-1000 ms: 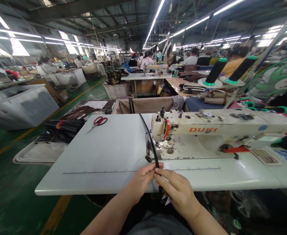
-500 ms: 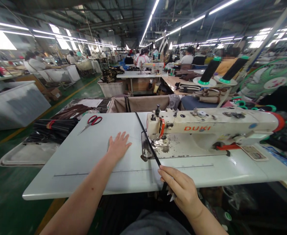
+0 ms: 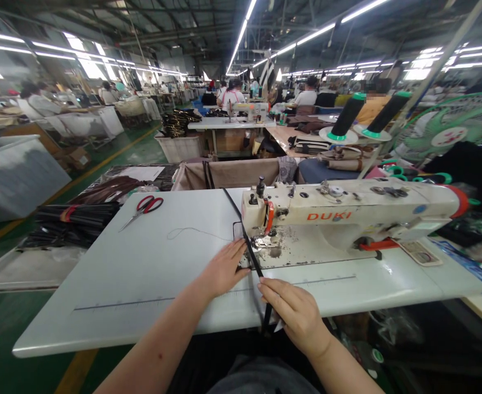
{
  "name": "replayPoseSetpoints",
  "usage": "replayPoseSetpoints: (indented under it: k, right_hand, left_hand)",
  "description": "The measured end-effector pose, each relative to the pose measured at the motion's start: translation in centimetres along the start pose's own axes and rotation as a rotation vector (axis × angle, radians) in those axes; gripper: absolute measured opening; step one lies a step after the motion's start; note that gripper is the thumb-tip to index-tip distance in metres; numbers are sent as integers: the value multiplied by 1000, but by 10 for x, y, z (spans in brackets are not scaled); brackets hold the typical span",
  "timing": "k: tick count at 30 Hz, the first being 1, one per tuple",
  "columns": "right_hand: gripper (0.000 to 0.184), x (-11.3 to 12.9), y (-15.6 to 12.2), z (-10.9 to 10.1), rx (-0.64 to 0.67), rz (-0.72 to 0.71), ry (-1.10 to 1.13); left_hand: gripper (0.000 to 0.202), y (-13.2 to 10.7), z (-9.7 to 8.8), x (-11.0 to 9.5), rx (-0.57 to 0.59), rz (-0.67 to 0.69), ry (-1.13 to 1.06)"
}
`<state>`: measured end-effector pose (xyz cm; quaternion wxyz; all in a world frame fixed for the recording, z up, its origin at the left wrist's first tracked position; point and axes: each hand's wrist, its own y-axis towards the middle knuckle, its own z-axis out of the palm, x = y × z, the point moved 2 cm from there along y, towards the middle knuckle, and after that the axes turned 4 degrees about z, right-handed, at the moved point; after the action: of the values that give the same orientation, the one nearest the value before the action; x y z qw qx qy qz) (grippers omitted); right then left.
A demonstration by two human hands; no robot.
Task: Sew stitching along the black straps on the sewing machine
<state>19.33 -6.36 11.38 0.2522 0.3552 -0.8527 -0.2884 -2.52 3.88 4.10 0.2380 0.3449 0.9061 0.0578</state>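
My right hand (image 3: pixel 296 309) is closed on the black strap (image 3: pixel 254 260), pinching it between thumb and fingers near the front edge of the white table (image 3: pixel 142 262). From this grip the strap extends in two directions: one length runs forward and slightly left, past the left end of the sewing machine (image 3: pixel 348 213), to the far table edge; the other emerges below my fingers and hangs at the front edge. A small pale piece (image 3: pixel 280 326) shows beneath the same hand; I cannot tell whether it is gripped. My left hand (image 3: pixel 224 268) is unclenched, laid palm down on the table with fingers extended, immediately left of the strap. Its fingertips lie alongside the strap near the metal plate (image 3: pixel 263 242) under the machine head; whether they press on the strap cannot be determined. The strap is therefore located between the two hands, secured on the right side only as far as can be seen. A loose thread (image 3: pixel 191 230) curves across the table beyond my left hand. The red-handled scissors (image 3: pixel 149 204) lie farther left, near the far corner, well apart from both hands.
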Motion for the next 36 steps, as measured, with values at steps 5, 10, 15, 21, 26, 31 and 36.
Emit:
replayPoseSetpoints:
  k: [5, 10, 15, 21, 26, 31, 36]
  right_hand:
    - [26, -12, -5, 16, 144, 33, 5]
    - [25, -27, -5, 32, 229, 100, -27]
    - [22, -37, 0, 43, 204, 145, -72]
    - [23, -42, 0, 53, 179, 169, -94]
    - [28, -43, 0, 56, 174, 192, -116]
    - [31, -46, 0, 62, 178, 211, -146]
    - [34, -49, 1, 67, 181, 223, -172]
  left_hand:
    - [66, 10, 1, 17, 25, -67, 123]
    - [59, 21, 1, 22, 19, -107, 178]
    - [56, 13, -3, 13, 3, -79, 267]
    - [51, 3, -9, 2, 47, -42, 307]
    - [48, 3, -10, 1, 22, -7, 316]
    - [48, 4, -8, 1, -5, -15, 323]
    - [48, 7, -5, -1, -5, -39, 327]
